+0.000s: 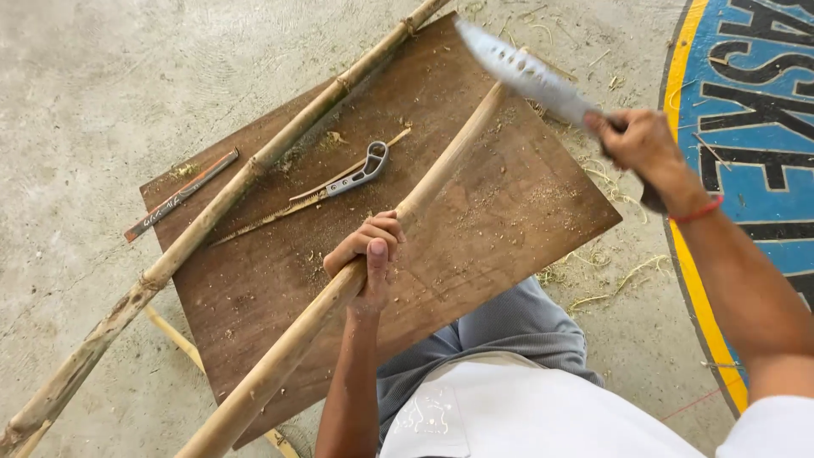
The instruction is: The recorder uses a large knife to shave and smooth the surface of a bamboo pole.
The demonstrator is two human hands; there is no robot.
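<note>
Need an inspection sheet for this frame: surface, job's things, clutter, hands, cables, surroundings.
Surface: brown wooden board, dusted with shavings.
Job's things: peeled bamboo pole slanting across the board; big knife raised above its far end.
Clutter: second, unpeeled bamboo pole; folding saw; flat metal bar.
Hands: left hand grips the peeled pole; right hand holds the knife.
Cables: nothing seen.
Surroundings: concrete floor, painted blue and yellow floor marking.
</note>
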